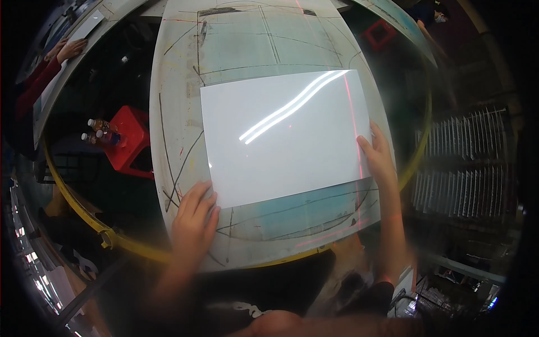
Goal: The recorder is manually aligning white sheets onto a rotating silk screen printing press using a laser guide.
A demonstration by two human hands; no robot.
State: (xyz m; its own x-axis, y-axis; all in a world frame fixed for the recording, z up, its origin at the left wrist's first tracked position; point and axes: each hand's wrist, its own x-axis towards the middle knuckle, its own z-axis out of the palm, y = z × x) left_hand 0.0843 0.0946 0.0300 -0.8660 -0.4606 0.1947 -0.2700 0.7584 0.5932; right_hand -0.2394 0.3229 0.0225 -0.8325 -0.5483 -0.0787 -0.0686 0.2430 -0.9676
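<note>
A glossy white rectangular sheet (275, 129) lies slightly askew over the pale, marked board (182, 112) in front of me. Its material cannot be told. My right hand (379, 154) grips the sheet's right edge, the thumb on top and the fingers along the side and partly hidden. Near the lower left corner, my left hand (193, 219) rests with stretched fingers against the sheet's edge. A red light line runs down the sheet close to my right thumb. Curved dark pencil-like lines and bluish worn patches show on the board around the sheet.
A curved yellow rail (137, 247) rings the board. On the left, a red stool (129, 140) bears several bottles (100, 126). Rows of thin upright pieces (460, 163) stand at right. Another person's hands (70, 49) work at far left; another person (438, 17) is at upper right.
</note>
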